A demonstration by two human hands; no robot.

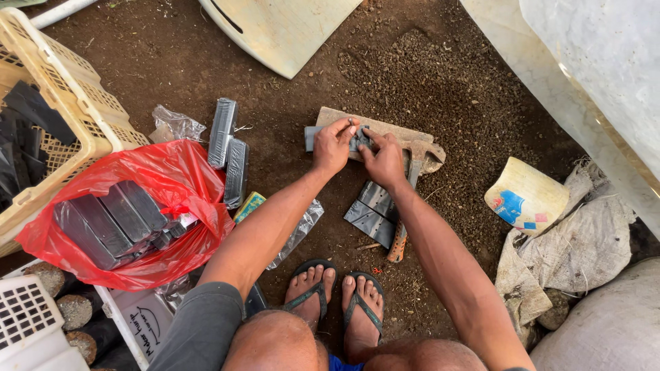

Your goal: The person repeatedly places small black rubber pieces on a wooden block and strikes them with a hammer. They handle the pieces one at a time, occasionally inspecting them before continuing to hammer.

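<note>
Left hand [333,146] and right hand [383,161], fingers pinched narrow on a grey strip [313,137] atop a wooden board [385,129].

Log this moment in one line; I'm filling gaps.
left hand, right hand: both on grey strip | on wooden board | hammer beside

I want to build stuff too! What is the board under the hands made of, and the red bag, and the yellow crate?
The board looks like rough, unpainted wood: pale, worn, chipped at one end. The red bag seems thin glossy plastic, since it crinkles and shines. The yellow crate looks like hard moulded plastic with a lattice of holes. Both hands, left hand and right hand, pinch a small grey strip, probably plastic or rubber.
</note>
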